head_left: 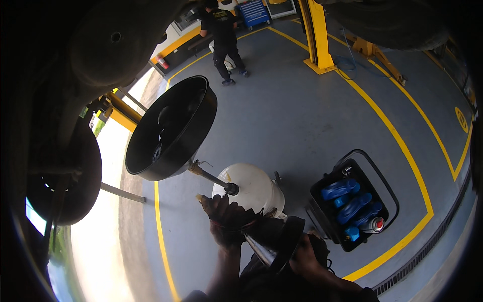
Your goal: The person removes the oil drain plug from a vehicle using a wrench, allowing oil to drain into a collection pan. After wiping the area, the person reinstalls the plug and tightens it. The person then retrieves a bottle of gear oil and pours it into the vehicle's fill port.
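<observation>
1. Grey workshop floor [302,126] fills the background, crossed by curved yellow painted lines [402,136]; a drain grate [427,246] runs along the lower right edge.
2. Yellow lift post [317,35], upper centre, stands on the floor; a blue hose [347,63] lies coiled just beside its base.
3. Person in dark clothing [224,35], upper centre, stands facing away, well apart from the wearer, near a blue tool cabinet [253,12].
4. Vehicle underside [100,45] and a tyre [65,176] darken the upper left and left; a second tyre [392,22] shows at upper right.
5. Black drain pan [171,128], a wide, tilted bowl, sits on a metal neck [211,176] that rises from a white drum-shaped tank [254,189] standing on the floor.
6. Black cart bin [352,201], to the right of the tank, holds blue bottles [352,199] and a can with a red top [376,224].
7. Left hand [224,221], just below the neck and in front of the tank, is closed around the upper part of a black funnel [282,236] with a metal spout [261,249].
8. Right hand [307,251] rests against the lower right rim of the funnel; whether its fingers are clenched or spread cannot be told.
</observation>
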Motion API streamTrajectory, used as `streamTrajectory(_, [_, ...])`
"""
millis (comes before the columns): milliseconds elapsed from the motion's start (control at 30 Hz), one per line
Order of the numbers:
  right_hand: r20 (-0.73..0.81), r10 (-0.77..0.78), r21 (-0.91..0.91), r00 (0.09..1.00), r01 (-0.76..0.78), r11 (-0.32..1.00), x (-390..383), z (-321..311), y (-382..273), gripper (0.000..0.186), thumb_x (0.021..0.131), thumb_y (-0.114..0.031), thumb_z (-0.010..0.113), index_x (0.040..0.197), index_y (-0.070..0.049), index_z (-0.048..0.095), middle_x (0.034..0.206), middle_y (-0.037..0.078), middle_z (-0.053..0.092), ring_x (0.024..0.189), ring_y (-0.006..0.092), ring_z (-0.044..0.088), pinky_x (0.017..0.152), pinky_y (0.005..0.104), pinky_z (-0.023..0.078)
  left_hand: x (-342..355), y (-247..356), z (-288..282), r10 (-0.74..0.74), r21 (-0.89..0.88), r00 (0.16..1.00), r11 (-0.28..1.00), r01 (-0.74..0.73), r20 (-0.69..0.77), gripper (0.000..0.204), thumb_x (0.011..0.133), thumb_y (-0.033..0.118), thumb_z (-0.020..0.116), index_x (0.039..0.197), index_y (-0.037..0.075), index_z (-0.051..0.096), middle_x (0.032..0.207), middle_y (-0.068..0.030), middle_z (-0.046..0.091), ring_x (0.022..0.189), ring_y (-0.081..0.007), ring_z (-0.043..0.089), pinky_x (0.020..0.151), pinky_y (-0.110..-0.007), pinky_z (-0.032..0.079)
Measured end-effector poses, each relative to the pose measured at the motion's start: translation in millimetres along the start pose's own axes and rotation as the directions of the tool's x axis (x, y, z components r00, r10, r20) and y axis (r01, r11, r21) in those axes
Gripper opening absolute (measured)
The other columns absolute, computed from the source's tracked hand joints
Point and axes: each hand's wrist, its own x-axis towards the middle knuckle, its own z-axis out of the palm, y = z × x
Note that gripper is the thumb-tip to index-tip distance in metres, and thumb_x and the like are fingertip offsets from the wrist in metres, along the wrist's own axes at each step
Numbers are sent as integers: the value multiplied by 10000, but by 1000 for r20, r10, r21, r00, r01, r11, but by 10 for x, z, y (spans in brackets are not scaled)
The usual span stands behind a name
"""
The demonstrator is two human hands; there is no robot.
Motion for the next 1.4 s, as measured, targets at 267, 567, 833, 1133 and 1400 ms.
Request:
streamTrajectory(267, [564, -388, -694, 729, 673, 257, 187, -28, -976, 680, 637, -28, 714, 1307, -42, 600, 958, 134, 708, 797, 298, 710, 685, 393, 592, -65, 46, -90, -38, 764, 966, 605, 226, -256, 482, 1043, 383, 514, 1308, -19, 515, 1186, -126, 623, 1055, -210, 639, 897, -339, 532])
streamTrajectory(567, [336, -303, -636, 892, 452, 626, 85, 35, -892, 498, 718, 18, 726, 1208, -43, 665, 955, 165, 732, 845, 318, 741, 759, 375, 585, -97, 133, 64, -81, 613, 934, 735, 291, -347, 373, 1012, 331, 572, 1169, -7, 562, 990, -130, 682, 839, -217, 690, 753, -340, 562])
streamTrajectory(833, [194, -40, -523, 980, 137, 841, -29, -105, -595, 291, 1008, -120, 512, 1256, 10, 594, 1122, 179, 699, 976, 297, 715, 886, 385, 562, -172, 81, -54, -109, 116, 988, 986, 122, -107, 285, 1044, 387, 497, 1087, 107, 519, 818, 23, 430, 697, -119, 441, 664, -302, 407])
streamTrajectory(1133, [-96, 211, 80, 973, -204, 976, 90, -299, 305, 553, 930, -230, 685, 1360, 14, 437, 1245, 187, 564, 1142, 287, 615, 860, 457, 560, -65, 81, -381, -175, -122, 984, 977, 176, 15, 603, 1040, 570, 383, 1390, 88, 475, 1303, -92, 583, 1193, -234, 585, 996, -396, 516])
streamTrajectory(1400, [-8, -439, -467, 898, 385, 796, -9, -99, 32, 498, 809, -159, 776, 1230, 40, 600, 1206, 173, 654, 1138, 256, 649, 986, 391, 500, -138, 294, -441, -69, -153, 996, 986, 60, -52, 449, 1072, 388, 431, 1361, 58, 525, 1288, -101, 628, 1186, -253, 602, 1067, -405, 455])
